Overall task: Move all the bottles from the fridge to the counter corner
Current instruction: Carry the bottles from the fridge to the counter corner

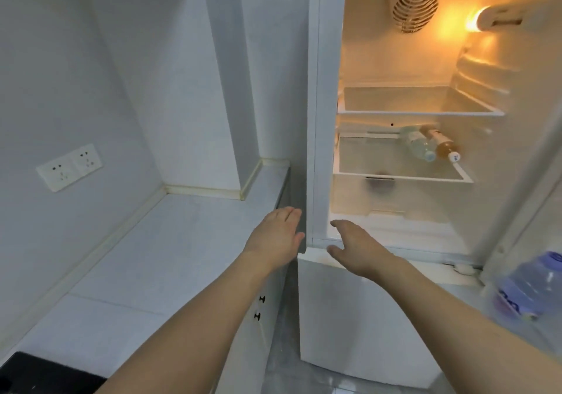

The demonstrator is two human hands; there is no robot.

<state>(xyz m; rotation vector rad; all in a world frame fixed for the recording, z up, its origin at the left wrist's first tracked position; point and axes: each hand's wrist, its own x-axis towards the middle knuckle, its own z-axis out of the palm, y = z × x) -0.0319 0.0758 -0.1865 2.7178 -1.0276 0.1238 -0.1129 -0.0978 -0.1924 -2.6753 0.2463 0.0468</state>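
Observation:
The fridge (316,150) stands open on the right with its lamp lit. Two bottles lie on their sides on the lower glass shelf (401,177): a clear bottle (416,145) and, touching it on the right, an amber bottle (442,146) with a white cap. A large blue-capped water bottle (530,287) stands in the door rack at the right edge. My left hand (278,235) hovers open over the counter's right edge. Open and empty too, my right hand (354,246) is at the fridge's lower front edge, well below the bottles.
The white counter (170,247) runs along the left wall to a corner (182,192) beside a pillar. A double wall socket (68,167) sits above it. A black object (39,374) lies at the counter's near left. The upper fridge shelf (419,110) holds nothing.

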